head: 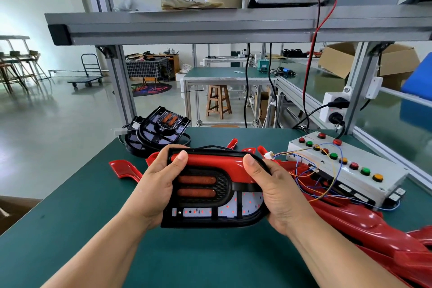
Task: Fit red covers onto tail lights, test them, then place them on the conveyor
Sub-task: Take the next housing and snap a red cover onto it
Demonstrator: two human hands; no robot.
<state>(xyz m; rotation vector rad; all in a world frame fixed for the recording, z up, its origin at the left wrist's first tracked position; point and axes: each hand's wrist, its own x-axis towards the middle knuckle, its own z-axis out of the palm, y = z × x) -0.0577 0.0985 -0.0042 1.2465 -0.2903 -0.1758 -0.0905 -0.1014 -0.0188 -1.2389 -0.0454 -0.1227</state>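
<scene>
Head view: you hold one tail light [210, 216] low over the green mat [93, 217], face toward you.
Left hand [159, 184]: wrapped round the lamp's left end, thumb pressing the red cover [215, 159].
Right hand [275, 192]: wrapped round the right end, thumb on the cover's other end.
Cover axis: left to right along the lamp's top edge, spanning between your thumbs; whether its far edge is seated is hidden.
LED strip: red dots glow along the bottom, so it looks powered.
Button box [364, 181]: to your right, wired to the white connector [268, 155] at the lamp's upper right corner.
Nearer hand: your right, so it should work the buttons while your left keeps the lamp.
</scene>
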